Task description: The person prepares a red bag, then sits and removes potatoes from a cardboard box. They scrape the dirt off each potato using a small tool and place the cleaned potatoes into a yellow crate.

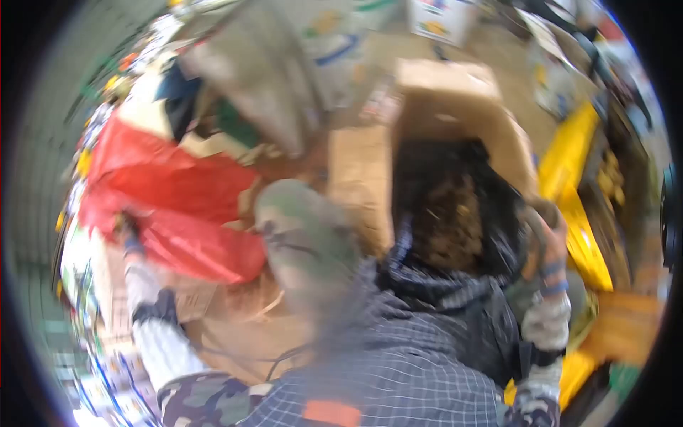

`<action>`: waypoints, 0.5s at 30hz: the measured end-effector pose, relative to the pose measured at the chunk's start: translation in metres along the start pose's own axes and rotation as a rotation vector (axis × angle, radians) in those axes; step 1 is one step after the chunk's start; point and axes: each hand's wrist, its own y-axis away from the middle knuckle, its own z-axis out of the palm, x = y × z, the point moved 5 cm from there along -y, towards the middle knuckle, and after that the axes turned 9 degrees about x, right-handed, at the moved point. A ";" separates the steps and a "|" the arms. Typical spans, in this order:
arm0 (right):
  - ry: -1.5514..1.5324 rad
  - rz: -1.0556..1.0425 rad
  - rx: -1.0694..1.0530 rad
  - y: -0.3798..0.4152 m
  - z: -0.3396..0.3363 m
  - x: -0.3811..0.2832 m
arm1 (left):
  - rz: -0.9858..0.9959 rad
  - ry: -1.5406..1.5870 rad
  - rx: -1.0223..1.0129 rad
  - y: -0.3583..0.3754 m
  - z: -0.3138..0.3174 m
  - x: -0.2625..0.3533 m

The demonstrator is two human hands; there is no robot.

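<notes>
My left hand (126, 229) is at the left, closed on the edge of a red plastic bag (188, 238) spread out beside my knee. Motion smears its fingers. In front of me a tall cardboard box (359, 188) stands open, lined with a black plastic bag (498, 249). Brown, clumpy material (448, 224) lies inside that bag. On the box's right side, my right hand (551, 245) is against the rim of the black bag. Its fingers are blurred and partly hidden, so their grip does not show.
Yellow sacks or sheets (573, 185) lie right of the box. A large greyish sack (260, 78) stands at the back left. White printed containers (441, 18) are at the back. Corrugated metal (43, 235) runs along the left. My camouflage-covered knee (306, 220) is between bag and box.
</notes>
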 end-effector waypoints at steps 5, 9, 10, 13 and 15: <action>0.115 -0.130 -0.067 -0.023 -0.018 0.026 | -0.074 1.132 -0.157 0.006 0.000 -0.011; 0.187 -0.169 -0.093 -0.020 -0.010 0.021 | -0.276 1.467 -0.462 0.042 0.039 -0.038; 0.205 -0.177 -0.101 -0.018 -0.010 0.019 | -0.308 1.491 -0.492 0.052 0.049 -0.046; 0.188 -0.230 -0.102 -0.017 -0.014 0.019 | -0.413 1.505 -0.496 0.067 0.076 -0.081; 0.157 -0.217 -0.101 -0.017 -0.018 0.017 | -0.498 1.495 -0.462 0.076 0.094 -0.115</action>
